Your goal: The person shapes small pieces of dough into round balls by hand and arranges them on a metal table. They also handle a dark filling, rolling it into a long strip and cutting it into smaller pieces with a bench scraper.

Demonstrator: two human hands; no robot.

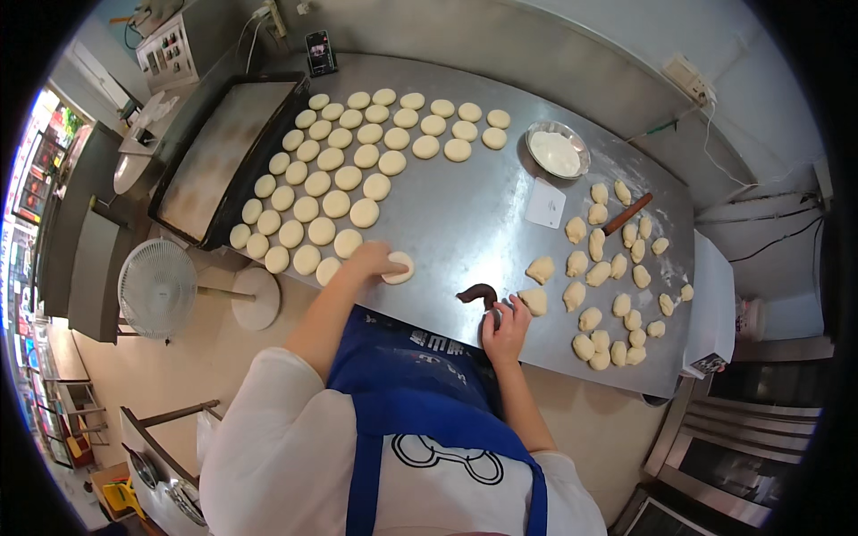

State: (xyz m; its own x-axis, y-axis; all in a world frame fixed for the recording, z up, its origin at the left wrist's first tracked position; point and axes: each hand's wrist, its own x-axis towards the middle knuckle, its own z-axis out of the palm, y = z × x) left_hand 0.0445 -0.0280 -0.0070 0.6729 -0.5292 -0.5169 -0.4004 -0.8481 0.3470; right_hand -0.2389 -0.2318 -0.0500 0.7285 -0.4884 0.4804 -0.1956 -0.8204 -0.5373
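My left hand (pixel 375 261), partly blurred, has its fingers on a flat round dough disc (pixel 400 268) near the table's front edge; whether it grips the disc is unclear. My right hand (pixel 507 328) curls its fingers around the lower end of a curved dark brown strip of paste (pixel 479 293). Its fingertips lie close beside a pale dough piece (pixel 534 302). Rows of pale dough discs (pixel 330 159) cover the table's left part. Several uneven dough pieces (pixel 598 273) lie on the right, around a wooden rolling pin (pixel 625 214).
The steel table (pixel 456 221) bears a metal bowl of white flour (pixel 556 151), a white scraper (pixel 545 203) and a propped phone (pixel 321 53). A dark-rimmed baking tray (pixel 224 147) stands at the left, beyond a standing fan (pixel 158 288). A white box (pixel 710 301) adjoins the right edge.
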